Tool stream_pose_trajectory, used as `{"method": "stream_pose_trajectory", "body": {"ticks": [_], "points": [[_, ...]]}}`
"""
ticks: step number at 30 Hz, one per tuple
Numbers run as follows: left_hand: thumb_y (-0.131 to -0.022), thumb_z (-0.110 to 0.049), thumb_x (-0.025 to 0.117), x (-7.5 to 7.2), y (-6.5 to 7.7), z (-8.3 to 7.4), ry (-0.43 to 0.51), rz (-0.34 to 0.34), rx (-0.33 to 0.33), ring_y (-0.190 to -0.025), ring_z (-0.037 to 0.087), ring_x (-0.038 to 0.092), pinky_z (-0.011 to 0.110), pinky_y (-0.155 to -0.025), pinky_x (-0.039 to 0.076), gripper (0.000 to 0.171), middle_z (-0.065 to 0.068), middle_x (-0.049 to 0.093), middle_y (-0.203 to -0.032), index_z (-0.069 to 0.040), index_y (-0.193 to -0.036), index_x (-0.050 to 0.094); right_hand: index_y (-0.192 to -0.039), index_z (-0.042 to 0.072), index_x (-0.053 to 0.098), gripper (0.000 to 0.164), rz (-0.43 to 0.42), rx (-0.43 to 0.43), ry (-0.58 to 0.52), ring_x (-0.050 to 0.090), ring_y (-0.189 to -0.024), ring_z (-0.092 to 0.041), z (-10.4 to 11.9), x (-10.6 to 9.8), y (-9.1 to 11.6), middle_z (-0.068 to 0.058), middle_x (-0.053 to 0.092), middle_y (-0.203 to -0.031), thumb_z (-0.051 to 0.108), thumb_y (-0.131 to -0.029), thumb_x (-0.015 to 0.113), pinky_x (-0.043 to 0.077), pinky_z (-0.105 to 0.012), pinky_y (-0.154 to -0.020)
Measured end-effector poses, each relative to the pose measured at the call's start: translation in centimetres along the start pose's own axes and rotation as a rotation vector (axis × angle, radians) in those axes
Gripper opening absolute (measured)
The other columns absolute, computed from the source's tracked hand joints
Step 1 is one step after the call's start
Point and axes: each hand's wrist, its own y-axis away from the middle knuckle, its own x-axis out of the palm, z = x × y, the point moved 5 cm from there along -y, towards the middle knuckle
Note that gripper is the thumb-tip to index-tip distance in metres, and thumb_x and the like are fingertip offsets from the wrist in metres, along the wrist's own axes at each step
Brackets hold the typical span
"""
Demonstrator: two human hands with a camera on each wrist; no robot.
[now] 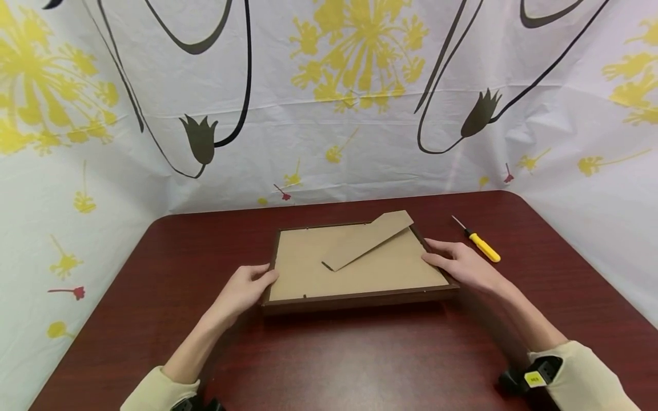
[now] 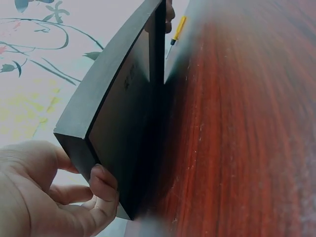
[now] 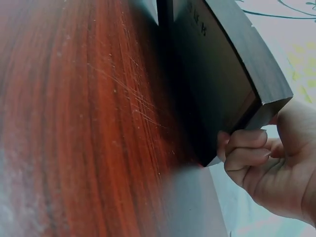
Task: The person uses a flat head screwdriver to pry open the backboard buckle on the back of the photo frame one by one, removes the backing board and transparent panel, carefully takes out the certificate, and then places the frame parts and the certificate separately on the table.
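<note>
A dark brown picture frame [image 1: 360,301] is held back side up, with its tan backing board [image 1: 298,262] on top. A folding cardboard stand [image 1: 372,238] slants across the board, raised at one edge. My left hand [image 1: 247,288] grips the left side, thumb on top and fingers curled under the edge [image 2: 74,153]. The opposite side is gripped by my right hand [image 1: 462,265], its fingertips [image 3: 247,138] hooked beneath. Both wrist views show the frame's underside raised off the tabletop, with some dark printed characters on its face, too dim to read.
A screwdriver [image 1: 483,246] with a yellow handle lies on the reddish-brown table [image 1: 360,354], just beyond my right hand. White patterned sheeting [image 1: 329,142] stands behind the table and along both sides.
</note>
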Motion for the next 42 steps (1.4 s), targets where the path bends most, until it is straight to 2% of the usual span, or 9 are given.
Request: {"method": "stream_pose_trajectory", "body": {"ticks": [3, 6, 9, 13, 17, 20, 25, 35, 42], "points": [[-0.104, -0.029, 0.055, 0.1, 0.0, 0.1, -0.027, 0.007, 0.007, -0.148, 0.038, 0.025, 0.059, -0.115, 0.026, 0.058, 0.020, 0.041, -0.154, 0.009, -0.147, 0.045, -0.143, -0.007, 0.051, 0.060, -0.014, 0.017, 0.023, 0.057, -0.119, -0.032, 0.0, 0.2, 0.1, -0.024, 0.058, -0.137, 0.038, -0.103, 0.058, 0.043, -0.048, -0.098], [-0.105, -0.029, 0.055, 0.2, 0.1, 0.5, -0.038, 0.019, 0.005, -0.147, 0.038, 0.027, 0.060, -0.113, 0.029, 0.058, 0.019, 0.039, -0.156, 0.007, -0.149, 0.042, -0.140, -0.009, 0.052, 0.059, -0.016, 0.019, 0.049, 0.060, -0.111, -0.031, 0.0, 0.5, 0.2, -0.025, 0.062, -0.130, 0.037, -0.103, 0.058, 0.046, -0.047, -0.093], [-0.105, -0.028, 0.054, 0.3, 0.2, 0.9, -0.047, 0.028, 0.004, -0.147, 0.040, 0.027, 0.060, -0.111, 0.031, 0.059, 0.019, 0.037, -0.157, 0.007, -0.150, 0.040, -0.144, -0.005, 0.051, 0.058, 0.020, 0.037, 0.005, 0.066, -0.079, -0.029, -0.3, 1.1, 0.3, -0.020, 0.070, -0.095, 0.035, -0.102, 0.059, 0.053, -0.040, -0.072], [-0.106, -0.026, 0.053, 0.5, 0.2, 1.2, -0.077, 0.031, 0.028, -0.147, 0.041, 0.025, 0.059, -0.112, 0.031, 0.058, 0.020, 0.036, -0.157, 0.008, -0.151, 0.038, -0.150, 0.000, 0.045, 0.059, 0.081, 0.043, -0.073, 0.051, -0.043, -0.024, -0.5, 1.8, 0.5, -0.005, 0.051, -0.053, 0.032, -0.103, 0.059, 0.047, -0.034, -0.047], [-0.105, -0.017, 0.054, 0.8, 0.3, 0.8, -0.090, 0.050, 0.078, -0.096, 0.038, 0.066, 0.043, -0.082, 0.054, 0.053, 0.029, 0.046, -0.147, 0.013, -0.147, 0.040, -0.152, -0.003, 0.040, 0.061, 0.097, 0.019, -0.062, 0.050, -0.043, -0.020, -0.6, 2.0, 0.5, 0.002, 0.047, -0.052, 0.030, -0.104, 0.057, 0.047, -0.032, -0.047], [-0.104, -0.011, 0.056, 1.1, 0.2, 0.6, -0.071, 0.069, 0.111, -0.057, 0.022, 0.052, 0.032, -0.058, 0.048, 0.049, 0.028, 0.062, -0.117, 0.016, -0.143, 0.044, -0.152, -0.006, 0.037, 0.062, 0.095, 0.024, -0.052, 0.050, -0.044, -0.020, -0.8, 2.0, 0.6, -0.001, 0.055, -0.063, 0.029, -0.104, 0.057, 0.047, -0.032, -0.047], [-0.102, -0.010, 0.059, 1.4, 0.2, 0.8, -0.076, 0.053, 0.110, -0.057, 0.018, 0.055, 0.031, -0.056, 0.049, 0.046, 0.025, 0.063, -0.114, 0.015, -0.140, 0.049, -0.151, -0.008, 0.038, 0.062, 0.093, 0.021, -0.035, 0.052, -0.047, -0.020, -1.1, 2.3, 0.6, -0.006, 0.064, -0.088, 0.028, -0.104, 0.057, 0.048, -0.033, -0.047], [-0.102, -0.010, 0.059, 1.9, 0.2, 0.7, -0.131, 0.064, 0.089, -0.053, 0.015, 0.051, 0.028, -0.052, 0.042, 0.056, 0.007, 0.054, -0.076, 0.015, -0.147, 0.038, -0.150, -0.005, 0.040, 0.061, 0.108, 0.018, -0.035, 0.053, -0.047, -0.020, -1.3, 2.4, 0.6, -0.003, 0.056, -0.074, 0.030, -0.104, 0.059, 0.049, -0.033, -0.048], [-0.100, -0.011, 0.060, 1.4, -0.7, 0.5, -0.188, 0.017, 0.111, -0.062, 0.015, 0.052, 0.029, -0.058, 0.041, 0.053, 0.009, 0.054, -0.091, 0.015, -0.143, 0.044, -0.150, -0.007, 0.036, 0.066, 0.111, 0.056, -0.045, 0.055, -0.051, -0.021, -1.2, 2.0, 1.2, -0.004, 0.054, -0.071, 0.029, -0.102, 0.062, 0.049, -0.032, -0.054]]}}
